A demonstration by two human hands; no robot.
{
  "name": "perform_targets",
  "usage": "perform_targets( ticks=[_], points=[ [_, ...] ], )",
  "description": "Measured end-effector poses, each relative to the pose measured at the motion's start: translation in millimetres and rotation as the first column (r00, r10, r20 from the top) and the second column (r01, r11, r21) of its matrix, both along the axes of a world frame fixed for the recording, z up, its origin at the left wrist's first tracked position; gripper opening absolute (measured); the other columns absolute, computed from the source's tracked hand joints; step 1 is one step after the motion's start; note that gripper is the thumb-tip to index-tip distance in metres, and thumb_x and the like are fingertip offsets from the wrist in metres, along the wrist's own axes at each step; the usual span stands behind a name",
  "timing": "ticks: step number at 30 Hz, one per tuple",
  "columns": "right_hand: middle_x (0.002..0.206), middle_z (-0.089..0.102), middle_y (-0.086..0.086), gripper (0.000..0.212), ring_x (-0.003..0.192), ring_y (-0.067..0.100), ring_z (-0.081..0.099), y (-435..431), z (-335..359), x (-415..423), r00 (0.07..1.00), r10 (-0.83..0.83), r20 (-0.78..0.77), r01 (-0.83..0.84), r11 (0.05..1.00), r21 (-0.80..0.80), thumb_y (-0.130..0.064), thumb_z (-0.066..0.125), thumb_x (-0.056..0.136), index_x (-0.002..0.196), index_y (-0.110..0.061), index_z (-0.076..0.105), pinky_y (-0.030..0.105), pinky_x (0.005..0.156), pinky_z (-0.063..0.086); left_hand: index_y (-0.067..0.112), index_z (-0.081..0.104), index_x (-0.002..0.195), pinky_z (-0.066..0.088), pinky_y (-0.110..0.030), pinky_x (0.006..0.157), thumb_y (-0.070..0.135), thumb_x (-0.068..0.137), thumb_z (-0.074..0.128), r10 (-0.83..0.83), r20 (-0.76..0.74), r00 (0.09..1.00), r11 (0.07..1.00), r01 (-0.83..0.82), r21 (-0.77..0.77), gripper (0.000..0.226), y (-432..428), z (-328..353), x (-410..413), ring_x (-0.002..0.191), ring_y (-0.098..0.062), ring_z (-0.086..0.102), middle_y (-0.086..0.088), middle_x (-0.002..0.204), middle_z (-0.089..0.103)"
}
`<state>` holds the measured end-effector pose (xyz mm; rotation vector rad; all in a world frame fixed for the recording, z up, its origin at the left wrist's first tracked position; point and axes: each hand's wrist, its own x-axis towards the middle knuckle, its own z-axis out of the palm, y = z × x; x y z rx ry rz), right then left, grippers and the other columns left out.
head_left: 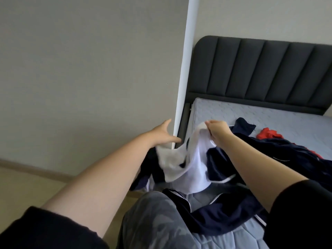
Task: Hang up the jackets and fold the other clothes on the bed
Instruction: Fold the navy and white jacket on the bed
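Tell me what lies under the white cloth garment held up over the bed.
Under the white cloth garment spreads a dark navy jacket with white piping, lying on the grey quilted mattress. Anything beneath the jacket's folds is covered and cannot be seen.

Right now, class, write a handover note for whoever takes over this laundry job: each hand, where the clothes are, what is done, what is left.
Right hand pinches the top of the white garment.
Left hand is at its lower edge; grip unclear.
Navy clothes and a red garment lie unfolded on the bed.
Nothing visibly hung or folded; all is left to do.
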<state>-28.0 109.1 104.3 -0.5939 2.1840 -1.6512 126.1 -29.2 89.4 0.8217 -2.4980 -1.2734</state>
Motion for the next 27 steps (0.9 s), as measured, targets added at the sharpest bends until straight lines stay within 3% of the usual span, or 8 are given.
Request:
perform_targets(
  ticks=[4, 10, 13, 15, 17, 19, 23, 27],
  points=[
    [0.073, 0.057, 0.011, 0.023, 0.072, 0.022, 0.055, -27, 31, 40, 0.976, 0.213, -0.057, -0.217, 0.971, -0.101, -0.014, 0.055, 0.095, 0.090, 0.005, 0.066, 0.037, 0.074, 0.050, 0.024, 0.034, 0.143, 0.041, -0.030, 0.098, 0.029, 0.071, 0.081, -0.140, -0.083, 0.987, 0.990, 0.137, -0.036, 0.086, 18, 4, -13, 0.127, -0.020, 0.046, 0.002, 0.136, 0.049],
    [0.089, 0.057, 0.013, 0.031, 0.083, 0.025, 0.054, -24, 35, 22, 0.943, 0.333, 0.029, -0.317, 0.920, -0.231, -0.026, 0.055, 0.096, 0.102, 0.003, 0.061, 0.034, 0.082, 0.046, 0.015, 0.068, 0.090, 0.051, -0.026, 0.068, 0.032, 0.080, 0.069, 0.228, -0.271, 0.935, 0.954, -0.159, 0.254, 0.020, 15, -5, -20, 0.085, -0.017, 0.067, 0.000, 0.088, 0.070],
    [0.107, 0.067, 0.003, 0.029, 0.101, 0.017, 0.063, -6, 10, -1, 0.798, 0.596, 0.085, -0.601, 0.798, 0.044, -0.036, 0.059, 0.091, 0.112, -0.016, 0.061, 0.032, 0.089, 0.049, 0.017, 0.065, 0.081, 0.051, -0.029, 0.072, 0.025, 0.083, 0.063, 0.362, -0.309, 0.880, 0.893, -0.232, 0.385, 0.009, 9, -8, -20, 0.083, -0.021, 0.067, -0.005, 0.088, 0.070],
    [0.117, 0.067, 0.003, 0.033, 0.110, 0.019, 0.063, 5, -14, -12, 0.720, 0.659, 0.218, -0.693, 0.693, 0.198, -0.019, 0.068, 0.087, 0.119, -0.017, 0.060, 0.033, 0.093, 0.049, 0.018, 0.063, 0.080, 0.050, -0.027, 0.066, 0.019, 0.086, 0.061, 0.410, -0.342, 0.845, 0.847, -0.214, 0.487, 0.006, 7, -7, -19, 0.078, -0.020, 0.065, -0.003, 0.082, 0.067],
    [0.117, 0.067, 0.004, 0.039, 0.110, 0.021, 0.062, 10, -43, -15, 0.766, 0.620, 0.170, -0.605, 0.605, 0.518, -0.010, 0.073, 0.081, 0.119, -0.014, 0.062, 0.030, 0.094, 0.046, 0.019, 0.062, 0.082, 0.049, -0.026, 0.063, 0.017, 0.087, 0.061, 0.420, -0.355, 0.835, 0.813, -0.172, 0.556, 0.006, 7, -6, -19, 0.076, -0.018, 0.064, -0.002, 0.081, 0.066],
    [0.114, 0.065, 0.009, 0.035, 0.104, 0.023, 0.060, 11, -67, -18, 0.858, 0.505, -0.096, -0.272, 0.606, 0.747, -0.019, 0.069, 0.085, 0.117, -0.006, 0.062, 0.026, 0.085, 0.042, 0.021, 0.062, 0.083, 0.049, -0.027, 0.065, 0.018, 0.088, 0.060, 0.378, -0.353, 0.856, 0.842, -0.159, 0.516, 0.006, 7, -6, -18, 0.078, -0.018, 0.064, -0.001, 0.084, 0.066],
    [0.087, 0.059, 0.019, 0.024, 0.081, 0.026, 0.054, 0, -53, -17, 1.000, 0.005, 0.020, -0.012, 0.946, 0.324, -0.005, 0.053, 0.092, 0.104, 0.014, 0.060, 0.035, 0.070, 0.041, 0.025, 0.059, 0.083, 0.042, -0.019, 0.056, 0.020, 0.089, 0.057, 0.149, -0.235, 0.960, 0.988, -0.137, 0.066, 0.008, -7, -2, -6, 0.072, -0.008, 0.058, 0.010, 0.077, 0.060],
    [0.072, 0.060, 0.015, 0.022, 0.063, 0.026, 0.056, -32, 20, -2, 0.911, -0.111, 0.397, 0.177, 0.975, -0.134, -0.003, 0.037, 0.095, 0.098, 0.005, 0.058, 0.030, 0.055, 0.047, 0.021, 0.063, 0.093, 0.047, -0.025, 0.067, 0.016, 0.086, 0.063, 0.123, -0.165, 0.979, 0.992, -0.121, 0.022, 0.008, -20, -4, 12, 0.082, -0.016, 0.060, 0.002, 0.088, 0.064]
  ],
)
